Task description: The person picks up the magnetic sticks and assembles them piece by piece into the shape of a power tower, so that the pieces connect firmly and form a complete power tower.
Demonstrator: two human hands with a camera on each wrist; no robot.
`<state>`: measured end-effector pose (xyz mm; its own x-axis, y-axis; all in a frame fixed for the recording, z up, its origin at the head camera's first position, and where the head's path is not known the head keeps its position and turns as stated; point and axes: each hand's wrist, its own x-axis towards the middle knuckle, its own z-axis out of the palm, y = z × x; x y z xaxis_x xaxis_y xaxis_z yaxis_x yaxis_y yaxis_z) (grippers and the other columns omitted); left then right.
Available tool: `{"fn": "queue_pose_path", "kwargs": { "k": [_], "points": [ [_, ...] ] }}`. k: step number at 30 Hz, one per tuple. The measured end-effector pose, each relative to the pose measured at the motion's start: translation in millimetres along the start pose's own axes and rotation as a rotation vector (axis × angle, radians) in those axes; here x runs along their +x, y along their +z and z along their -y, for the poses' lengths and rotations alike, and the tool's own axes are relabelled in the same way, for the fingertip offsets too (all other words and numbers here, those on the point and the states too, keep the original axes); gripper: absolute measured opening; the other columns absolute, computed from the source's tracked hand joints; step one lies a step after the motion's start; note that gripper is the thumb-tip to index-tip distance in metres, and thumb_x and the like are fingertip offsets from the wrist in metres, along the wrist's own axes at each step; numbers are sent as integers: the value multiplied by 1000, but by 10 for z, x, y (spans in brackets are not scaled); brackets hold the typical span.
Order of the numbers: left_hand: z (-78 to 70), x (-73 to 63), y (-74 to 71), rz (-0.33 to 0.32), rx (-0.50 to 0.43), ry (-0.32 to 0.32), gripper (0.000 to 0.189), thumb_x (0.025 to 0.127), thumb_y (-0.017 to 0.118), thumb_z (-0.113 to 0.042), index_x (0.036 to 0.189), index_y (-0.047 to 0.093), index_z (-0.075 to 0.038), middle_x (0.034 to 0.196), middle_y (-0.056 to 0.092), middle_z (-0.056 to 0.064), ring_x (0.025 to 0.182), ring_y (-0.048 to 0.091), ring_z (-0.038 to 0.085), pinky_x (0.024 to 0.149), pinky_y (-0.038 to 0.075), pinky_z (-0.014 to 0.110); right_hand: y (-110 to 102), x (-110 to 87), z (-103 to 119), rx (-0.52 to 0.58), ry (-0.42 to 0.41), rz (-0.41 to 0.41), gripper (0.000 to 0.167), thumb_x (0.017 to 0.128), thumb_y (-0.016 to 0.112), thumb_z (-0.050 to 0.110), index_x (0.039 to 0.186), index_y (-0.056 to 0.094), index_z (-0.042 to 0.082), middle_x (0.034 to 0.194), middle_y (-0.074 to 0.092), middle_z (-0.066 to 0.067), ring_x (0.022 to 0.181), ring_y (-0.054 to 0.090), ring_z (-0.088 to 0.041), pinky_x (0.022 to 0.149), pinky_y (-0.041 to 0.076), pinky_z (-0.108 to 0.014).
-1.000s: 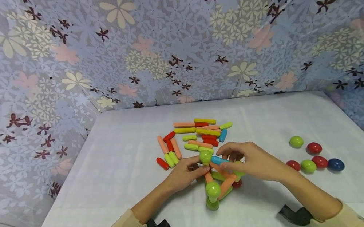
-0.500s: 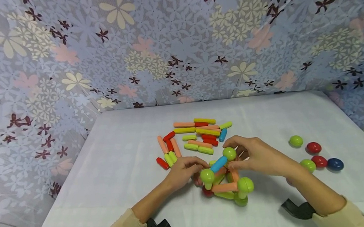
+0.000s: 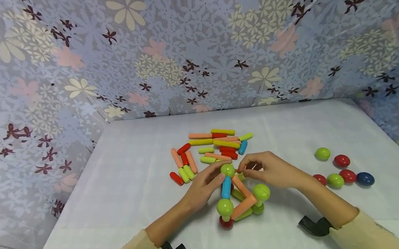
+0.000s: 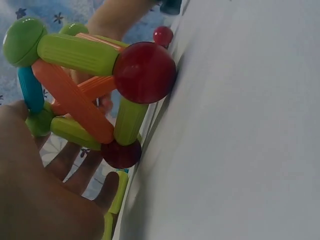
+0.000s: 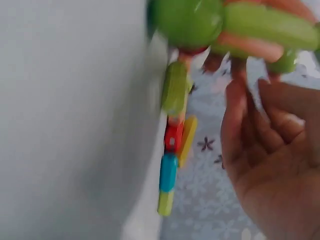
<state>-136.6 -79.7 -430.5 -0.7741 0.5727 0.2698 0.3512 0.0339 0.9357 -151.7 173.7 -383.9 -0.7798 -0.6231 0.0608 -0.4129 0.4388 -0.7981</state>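
Left hand (image 3: 203, 186): thumb and fingers gripping the ball-and-rod frame (image 3: 243, 207) at a far green ball (image 3: 228, 170); blue rod (image 3: 226, 188) runs from that ball toward the near side. Right hand (image 3: 274, 169): beside the frame, fingers loosely bent, thumb and forefinger apart; contact cannot be told. Frame about midway between the left and right edges of the worktop (image 3: 119, 188). Loose rods (image 3: 227, 144) toward far edge; loose balls (image 3: 335, 180) toward right edge.

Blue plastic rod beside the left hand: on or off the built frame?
On: the blue plastic rod bridges two green plastic balls, meeting both.
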Motion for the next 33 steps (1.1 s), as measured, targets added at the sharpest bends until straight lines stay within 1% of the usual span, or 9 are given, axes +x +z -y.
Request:
{"fn": "queue_pose_path", "kwargs": {
  "k": [5, 8, 12, 14, 18, 22, 25, 29, 33],
  "points": [
    [-34, 21, -6, -9, -27, -23, 41, 101, 47, -20, 141, 47, -12, 137, 52, 1, 121, 52, 16, 101, 41, 34, -70, 221, -232, -354, 52, -171, 21, 90, 62, 2, 110, 63, 10, 109, 64, -5, 82, 59, -16, 69, 51, -33],
    [-109, 13, -3, -7, -39, -39, 40, 101, 47, -15, 140, 48, -9, 136, 53, 4, 120, 52, 15, 100, 41, 34, -104, 312, -379, -464, 65, -192, 29, 88, 59, -4, 114, 60, 7, 115, 62, -7, 95, 61, -22, 79, 50, -40],
    [-278, -16, -20, -6, -47, -48, 39, 100, 47, -12, 138, 49, -4, 134, 54, 8, 117, 54, 14, 99, 43, 34, -112, 377, -482, -499, 48, -125, 34, 87, 57, -9, 119, 56, 3, 118, 61, -12, 114, 55, -32, 94, 44, -49],
    [-356, -20, -28, -3, -47, -36, 38, 101, 47, -13, 137, 49, -1, 134, 54, 10, 117, 54, 15, 99, 43, 34, -112, 385, -497, -512, 59, -106, 33, 87, 60, -9, 118, 58, 2, 118, 59, -12, 113, 55, -32, 95, 44, -49],
    [-378, -9, -44, -3, -36, -28, 38, 101, 47, -13, 137, 49, -1, 135, 53, 9, 119, 53, 16, 99, 43, 34, -139, 374, -482, -527, 119, -97, 25, 85, 66, -4, 110, 64, 4, 106, 61, -8, 100, 58, -28, 89, 47, -47],
    [-375, -15, -41, -4, -38, -54, 40, 100, 48, -13, 139, 48, -3, 136, 53, 8, 120, 53, 15, 99, 42, 33, -189, 286, -410, -378, 177, -63, 25, 87, 70, 10, 111, 66, 8, 95, 62, -2, 84, 58, -20, 74, 50, -40],
    [-370, -17, -43, -4, -54, -64, 40, 100, 48, -13, 139, 48, -3, 134, 54, 9, 120, 53, 17, 99, 42, 34, -233, 192, -275, -121, 183, -34, 31, 88, 69, 19, 117, 62, 11, 94, 62, -3, 80, 58, -23, 68, 50, -37],
    [-360, -12, -52, -8, -56, -56, 40, 100, 48, -14, 138, 48, -2, 133, 55, 9, 120, 53, 17, 99, 42, 34, -275, 62, -14, 175, 84, 30, 25, 93, 65, 20, 114, 57, 9, 92, 61, -12, 79, 58, -38, 67, 53, -43],
    [-354, -3, -56, 2, -47, -33, 40, 101, 48, -14, 138, 47, -1, 132, 55, 9, 119, 53, 17, 100, 42, 35, -267, -33, 221, 264, -61, 137, 13, 98, 56, 13, 109, 55, 6, 94, 60, -17, 80, 61, -36, 69, 54, -45]
  ]
}}
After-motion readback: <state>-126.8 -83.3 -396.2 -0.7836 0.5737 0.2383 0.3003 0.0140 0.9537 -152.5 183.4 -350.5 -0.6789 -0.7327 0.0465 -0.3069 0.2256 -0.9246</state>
